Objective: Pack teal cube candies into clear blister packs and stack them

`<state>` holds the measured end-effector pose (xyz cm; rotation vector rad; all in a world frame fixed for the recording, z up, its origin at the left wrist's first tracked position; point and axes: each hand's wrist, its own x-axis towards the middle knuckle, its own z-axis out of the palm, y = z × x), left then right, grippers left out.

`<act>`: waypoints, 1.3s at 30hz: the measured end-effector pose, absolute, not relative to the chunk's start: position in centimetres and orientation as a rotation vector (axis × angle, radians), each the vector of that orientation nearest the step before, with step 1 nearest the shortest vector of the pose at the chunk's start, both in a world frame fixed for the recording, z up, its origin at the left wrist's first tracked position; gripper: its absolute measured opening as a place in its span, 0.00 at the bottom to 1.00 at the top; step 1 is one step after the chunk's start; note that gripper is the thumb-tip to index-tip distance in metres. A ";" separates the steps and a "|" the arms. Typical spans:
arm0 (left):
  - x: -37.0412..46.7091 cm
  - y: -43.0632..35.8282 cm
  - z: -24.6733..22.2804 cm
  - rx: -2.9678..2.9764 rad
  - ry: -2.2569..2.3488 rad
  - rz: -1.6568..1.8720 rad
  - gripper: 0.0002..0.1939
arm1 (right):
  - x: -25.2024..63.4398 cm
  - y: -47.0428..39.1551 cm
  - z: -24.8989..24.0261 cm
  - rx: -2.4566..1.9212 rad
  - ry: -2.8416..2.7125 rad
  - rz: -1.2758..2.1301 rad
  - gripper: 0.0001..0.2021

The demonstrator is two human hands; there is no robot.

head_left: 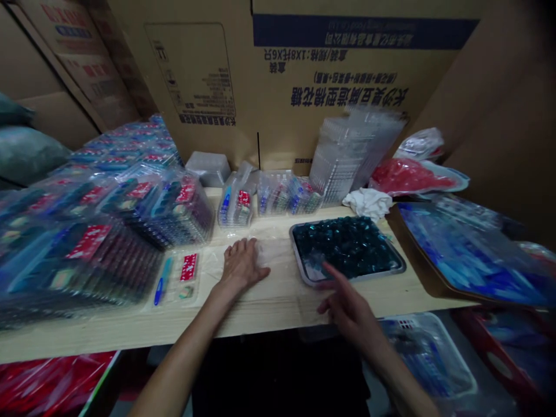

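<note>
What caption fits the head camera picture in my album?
Bare left hand and right hand over a pale wooden table, near a shallow rectangular plastic tray of shiny dark-teal pieces.

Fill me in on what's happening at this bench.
A person is working here with both bare hands. The left hand is spread over clear plastic on the table. The right hand points a finger at the near edge of a tray of dark teal pieces; blur hides whether it touches. Left of the hands lies a pack with a blue stick and red packet, beside stacked packs.
</note>
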<state>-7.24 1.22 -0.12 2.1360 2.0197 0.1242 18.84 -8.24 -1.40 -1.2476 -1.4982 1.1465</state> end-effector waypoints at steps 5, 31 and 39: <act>-6.8 -0.5 -1.1 2.256 2.154 0.209 0.28 | 14.5 -10.2 -5.0 -1.250 -1.723 0.990 0.27; -2.1 -9.2 -5.7 2.491 1.553 0.428 0.21 | 18.0 5.3 -1.0 -1.897 -2.097 0.141 0.12; -1.4 -8.1 -1.6 2.162 1.555 0.891 0.16 | 17.9 2.1 -1.3 -1.277 -1.245 1.219 0.12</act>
